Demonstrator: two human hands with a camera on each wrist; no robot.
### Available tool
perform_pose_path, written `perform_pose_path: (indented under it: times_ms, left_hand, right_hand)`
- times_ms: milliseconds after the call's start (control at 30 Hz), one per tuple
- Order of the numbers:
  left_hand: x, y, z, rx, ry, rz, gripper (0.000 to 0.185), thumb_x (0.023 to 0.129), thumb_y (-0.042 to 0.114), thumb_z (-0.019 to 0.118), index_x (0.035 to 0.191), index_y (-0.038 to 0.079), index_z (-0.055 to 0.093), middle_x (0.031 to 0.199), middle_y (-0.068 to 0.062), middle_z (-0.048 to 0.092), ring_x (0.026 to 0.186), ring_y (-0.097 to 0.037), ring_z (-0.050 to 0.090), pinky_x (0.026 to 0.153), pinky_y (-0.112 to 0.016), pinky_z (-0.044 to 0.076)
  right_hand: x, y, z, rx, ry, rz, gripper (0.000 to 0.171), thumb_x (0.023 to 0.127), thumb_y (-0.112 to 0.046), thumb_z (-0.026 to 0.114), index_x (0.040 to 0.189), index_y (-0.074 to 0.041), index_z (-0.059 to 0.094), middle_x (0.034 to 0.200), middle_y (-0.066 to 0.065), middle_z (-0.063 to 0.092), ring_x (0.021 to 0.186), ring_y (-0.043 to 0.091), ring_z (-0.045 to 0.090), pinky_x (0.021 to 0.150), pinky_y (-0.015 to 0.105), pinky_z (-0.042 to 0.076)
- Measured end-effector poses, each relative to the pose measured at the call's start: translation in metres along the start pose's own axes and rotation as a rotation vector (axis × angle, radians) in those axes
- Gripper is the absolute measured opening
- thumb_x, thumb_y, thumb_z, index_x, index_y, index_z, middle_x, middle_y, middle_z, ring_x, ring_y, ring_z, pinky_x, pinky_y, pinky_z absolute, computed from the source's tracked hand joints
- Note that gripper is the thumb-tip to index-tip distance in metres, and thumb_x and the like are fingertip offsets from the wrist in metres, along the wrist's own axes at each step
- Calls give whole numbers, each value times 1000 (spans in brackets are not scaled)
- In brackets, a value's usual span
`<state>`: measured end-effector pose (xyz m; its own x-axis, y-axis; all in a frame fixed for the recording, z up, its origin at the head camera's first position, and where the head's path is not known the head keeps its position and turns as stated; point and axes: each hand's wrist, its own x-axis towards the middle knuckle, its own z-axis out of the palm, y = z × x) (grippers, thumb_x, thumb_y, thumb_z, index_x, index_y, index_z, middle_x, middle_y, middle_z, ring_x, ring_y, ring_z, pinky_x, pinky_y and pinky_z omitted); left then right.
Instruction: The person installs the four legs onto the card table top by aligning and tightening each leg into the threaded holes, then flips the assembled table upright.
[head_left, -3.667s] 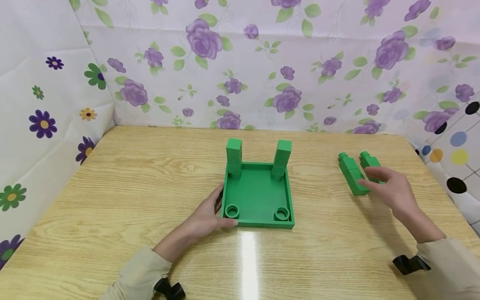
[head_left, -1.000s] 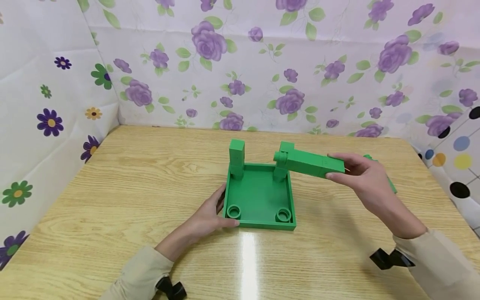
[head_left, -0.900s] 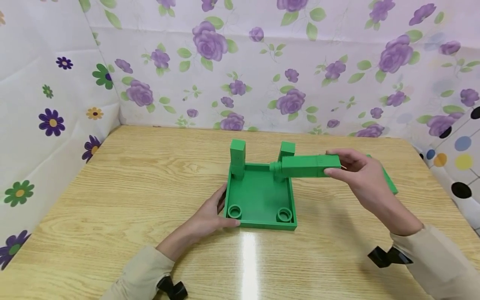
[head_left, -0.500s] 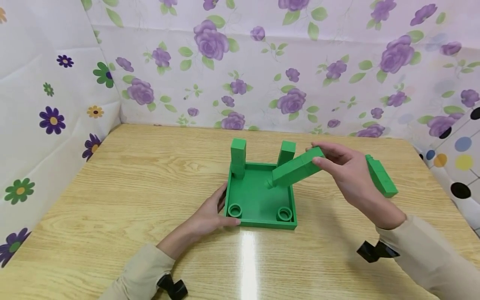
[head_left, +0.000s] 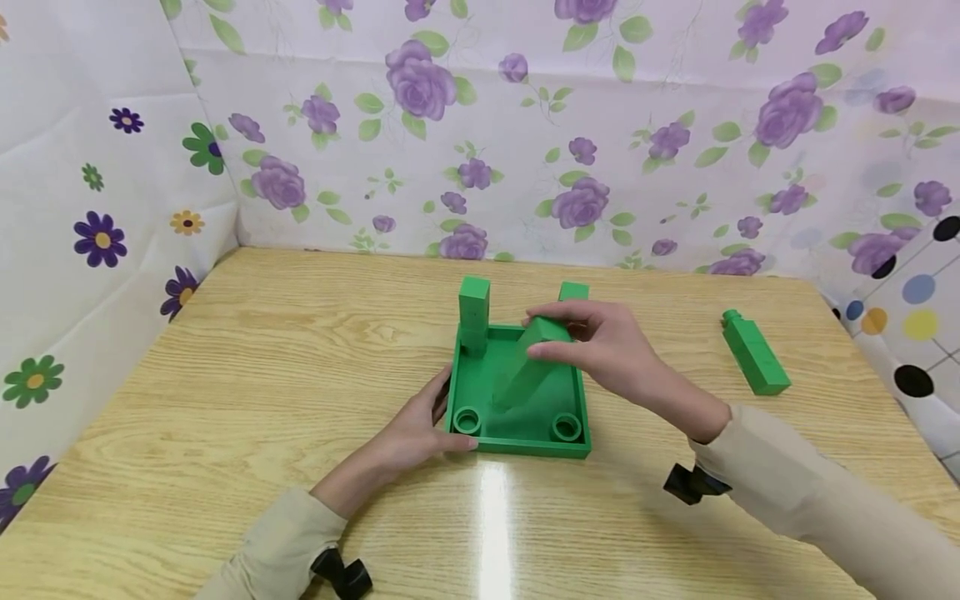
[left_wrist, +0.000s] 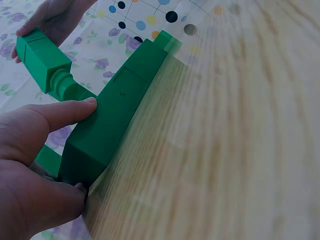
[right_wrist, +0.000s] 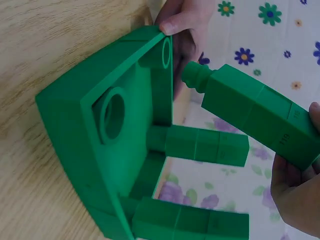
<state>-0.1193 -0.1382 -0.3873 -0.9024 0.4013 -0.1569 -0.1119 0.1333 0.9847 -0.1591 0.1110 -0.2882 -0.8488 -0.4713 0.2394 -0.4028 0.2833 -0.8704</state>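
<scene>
An upturned green square tabletop [head_left: 532,450], like a shallow tray, lies on the wooden table. My left hand [head_left: 408,429] grips its near left corner, thumb on the near rim. Two square legs stand at its far corners, the left leg [head_left: 474,312] in plain sight and the right leg [head_left: 574,291] mostly hidden by my right hand [head_left: 611,350]. Ring sockets [head_left: 467,421] sit in both near corners. My right hand pinches the square end of another green leg [right_wrist: 255,107]. That leg tilts over the tabletop, its ridged, threaded end pointing toward the near left socket, apart from it.
One more green leg [head_left: 756,354] lies on the wooden table [head_left: 300,333] at the right, knob end away from me. Flower-patterned cloth [head_left: 480,125] hangs behind the table, with other patterned cloth at both sides.
My right hand has picked up a leg from the right, carried it left over the tabletop, and turned its threaded end down and toward me. My left hand has stayed on the corner.
</scene>
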Motion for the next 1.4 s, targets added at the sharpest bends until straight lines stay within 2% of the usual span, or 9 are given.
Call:
perform_pose_path:
  times_ms: [100, 200, 467, 767, 1033, 1233, 1400]
  left_hand:
    - [1, -1, -1, 5, -9, 15, 104, 73, -1, 74, 147, 15, 2, 148, -3, 11, 133, -17, 13, 105, -38, 16]
    - [5, -12, -3, -3, -16, 39, 104, 73, 3, 75, 147, 20, 4, 147, 2, 13, 133, -14, 15, 103, -39, 20]
    - [3, -10, -2, -25, -38, 44, 103, 73, 2, 74, 146, 23, 4, 146, 5, 14, 131, -12, 19, 100, -37, 28]
    - [2, -11, -3, 4, -30, 35, 103, 73, 5, 75, 146, 25, 5, 146, 8, 11, 132, -9, 15, 102, -37, 24]
    - [2, -9, -2, -1, -41, 44, 103, 73, 5, 75, 145, 26, 4, 146, 11, 8, 132, -8, 13, 102, -38, 23]
    - [2, -9, -2, -14, -35, 45, 102, 73, 4, 75, 145, 25, 6, 145, 9, 13, 131, -8, 17, 100, -36, 28]
    - [2, -8, -1, -7, -30, 52, 99, 73, 3, 75, 145, 27, 11, 145, 9, 15, 131, -9, 18, 98, -36, 31]
  right_hand:
    - [6, -4, 8, -16, -35, -33, 38, 76, -23, 74, 111, -13, 66, 103, -2, 64, 86, 12, 59, 73, 31, 48]
    - [11, -6, 17, -40, -54, -50, 37, 74, -23, 76, 108, -13, 67, 101, -4, 64, 86, 11, 59, 72, 32, 48]
    - [23, -13, 38, -103, -124, -80, 37, 72, -26, 77, 106, -14, 69, 99, -6, 66, 88, 6, 58, 75, 29, 46]
    - [29, -12, 56, -233, -214, -206, 38, 71, -27, 78, 106, -15, 69, 99, -8, 66, 84, 2, 55, 74, 24, 44]
    - [27, -11, 57, -271, -250, -145, 40, 73, -31, 76, 110, -18, 66, 103, -10, 64, 91, 2, 55, 78, 23, 44]
    - [28, -15, 52, -252, -357, -103, 47, 75, -31, 74, 117, -17, 62, 110, -6, 61, 97, 8, 57, 81, 23, 45]
    - [29, -13, 48, -200, -459, -75, 50, 79, -20, 72, 126, -15, 55, 120, -3, 56, 103, 11, 56, 84, 21, 43]
